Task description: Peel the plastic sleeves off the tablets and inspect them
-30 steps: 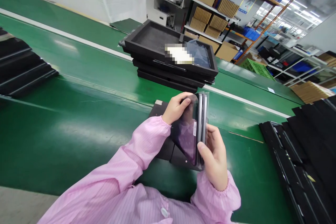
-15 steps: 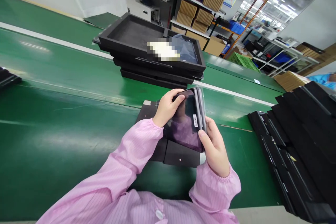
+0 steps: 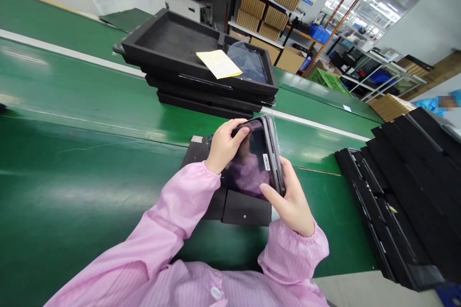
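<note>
Two stacked tablets (image 3: 252, 172) with dark glossy screens and rounded corners are held tilted between my hands. A small white label sits near the upper one's right edge. My left hand (image 3: 226, 144) grips their far left side, thumb lying on the screen. My right hand (image 3: 291, 196) wraps round the near right edge, its thumb over the glass and its fingers behind. Clear film shows at the far corner. Beneath them a black foam block (image 3: 247, 211) rests on the green workbench (image 3: 108, 230), partly hidden by the tablets.
Ahead stands a stack of black foam trays (image 3: 176, 33); on it lie a yellow sticker sheet (image 3: 219, 63) and a film-covered panel (image 3: 252, 63). At the right rises a large pile of black trays (image 3: 414, 192). Shelves with cartons (image 3: 252, 9) stand behind. Part of a person in blue (image 3: 430, 104) shows far right.
My right thumb has moved left, from the tablets' edge onto the upper screen. The view has shifted slightly; both hands still hold the tablets.
</note>
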`<move>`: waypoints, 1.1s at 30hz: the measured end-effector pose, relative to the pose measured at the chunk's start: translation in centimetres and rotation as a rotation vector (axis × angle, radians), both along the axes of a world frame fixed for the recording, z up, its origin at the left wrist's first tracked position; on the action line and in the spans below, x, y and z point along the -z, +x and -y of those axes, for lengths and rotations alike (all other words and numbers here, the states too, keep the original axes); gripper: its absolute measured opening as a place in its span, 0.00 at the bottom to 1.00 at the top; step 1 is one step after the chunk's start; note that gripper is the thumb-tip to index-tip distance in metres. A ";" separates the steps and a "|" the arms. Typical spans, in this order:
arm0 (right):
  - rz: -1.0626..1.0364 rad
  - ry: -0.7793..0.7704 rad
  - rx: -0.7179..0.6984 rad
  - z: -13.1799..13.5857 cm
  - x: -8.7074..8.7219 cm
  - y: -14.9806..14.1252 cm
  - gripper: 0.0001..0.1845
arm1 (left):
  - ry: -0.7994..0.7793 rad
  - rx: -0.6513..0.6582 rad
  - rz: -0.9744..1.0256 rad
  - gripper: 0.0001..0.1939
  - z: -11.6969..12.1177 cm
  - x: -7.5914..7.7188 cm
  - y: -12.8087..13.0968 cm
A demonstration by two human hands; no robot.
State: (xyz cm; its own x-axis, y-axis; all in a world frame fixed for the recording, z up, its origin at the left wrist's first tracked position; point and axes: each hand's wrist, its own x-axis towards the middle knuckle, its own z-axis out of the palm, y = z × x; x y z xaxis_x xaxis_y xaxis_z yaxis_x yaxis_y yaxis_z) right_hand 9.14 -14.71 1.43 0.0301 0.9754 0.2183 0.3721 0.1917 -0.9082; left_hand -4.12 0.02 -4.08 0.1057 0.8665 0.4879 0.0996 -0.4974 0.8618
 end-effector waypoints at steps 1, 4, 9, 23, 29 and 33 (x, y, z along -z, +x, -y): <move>-0.006 -0.009 -0.005 0.0 0.0 0.0 0.25 | 0.003 -0.001 -0.004 0.36 0.0 0.0 0.0; -0.033 -0.036 -0.016 0.2 -0.1 0.0 0.26 | 0.016 0.005 -0.007 0.36 -0.1 0.0 0.0; -0.157 -0.077 -0.077 0.4 -0.1 0.0 0.26 | 0.057 -0.002 0.023 0.37 -0.1 0.3 -0.3; -0.317 -0.076 -0.076 0.2 -0.4 -0.2 0.17 | 0.303 -0.032 0.038 0.38 0.9 -0.1 -0.9; -0.331 -0.103 -0.100 0.5 -0.2 0.1 0.19 | 0.356 -0.003 0.028 0.37 1.6 -0.4 -0.8; -0.309 -0.151 -0.099 0.7 -0.3 0.2 0.22 | 0.372 0.009 0.031 0.37 1.8 -0.3 -0.7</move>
State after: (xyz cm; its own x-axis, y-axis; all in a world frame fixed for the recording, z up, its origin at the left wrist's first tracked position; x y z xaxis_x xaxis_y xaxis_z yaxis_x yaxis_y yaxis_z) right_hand 9.38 -15.45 1.70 -0.0236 0.9975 0.0665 0.0619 0.0678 -0.9958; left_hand -4.83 -1.75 -3.74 0.0931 0.6285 0.7722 0.0706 -0.7778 0.6245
